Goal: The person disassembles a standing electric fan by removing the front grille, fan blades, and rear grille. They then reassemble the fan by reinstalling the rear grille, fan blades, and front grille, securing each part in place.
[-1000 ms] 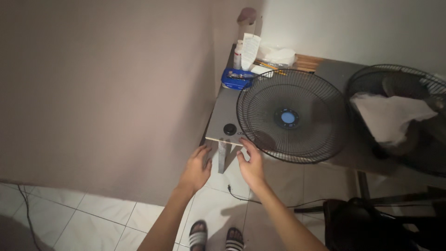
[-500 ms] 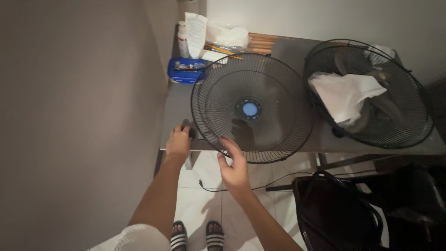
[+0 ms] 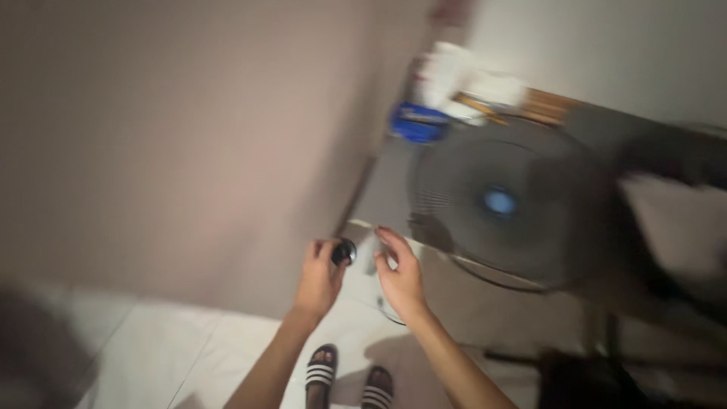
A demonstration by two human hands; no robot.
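Observation:
The view is strongly blurred. My left hand (image 3: pixel 319 276) is closed around a small round black cap (image 3: pixel 344 251) just off the near corner of a grey table (image 3: pixel 386 193). My right hand (image 3: pixel 400 274) is beside it with fingers apart, its fingertips close to the cap and to the table's corner; nothing shows in it. A round black fan grille (image 3: pixel 503 208) with a blue centre lies flat on the table beyond both hands.
A blue container (image 3: pixel 418 123), white packets (image 3: pixel 454 76) and a wooden piece (image 3: pixel 549 106) sit at the table's far end by the wall. A white cloth (image 3: pixel 678 227) lies at the right. My sandalled feet (image 3: pixel 348 379) stand on white floor tiles.
My left hand has lifted the black cap from the table corner and drawn it back off the edge. My right hand has come in beside it. The camera has swung left.

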